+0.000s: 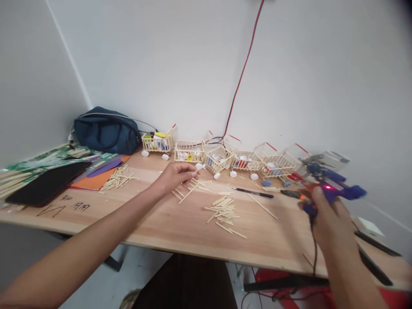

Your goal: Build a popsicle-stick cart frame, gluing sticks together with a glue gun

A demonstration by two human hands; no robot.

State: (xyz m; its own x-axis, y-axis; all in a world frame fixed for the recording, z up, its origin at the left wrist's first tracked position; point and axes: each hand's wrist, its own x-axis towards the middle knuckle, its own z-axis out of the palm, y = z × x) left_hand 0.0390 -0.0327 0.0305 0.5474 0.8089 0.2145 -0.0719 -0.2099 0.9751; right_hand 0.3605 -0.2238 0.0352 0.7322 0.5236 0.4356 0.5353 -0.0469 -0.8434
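Note:
My left hand (pixel 178 177) is closed in a pinch over the middle of the table, with what looks like a thin wooden stick at its fingertips. Just below its fingers lies a small ladder-like piece of wooden sticks (pixel 189 191). On the right, my right hand (pixel 328 216) wraps round a blue hot glue gun (pixel 334 185), raised above the table, its red light on and its cord hanging down. The glue gun's nozzle end is blurred. A pile of short cut sticks (pixel 222 209) lies between my hands.
Several small stick-built shopping carts (pixel 246 161) line the wall. A black pen (pixel 253 192) and pliers (pixel 291 194) lie before them. At left are a blue bag (pixel 107 131), a black phone-like slab (pixel 48 182), coloured sheets (pixel 92 179) and more sticks (pixel 118 178).

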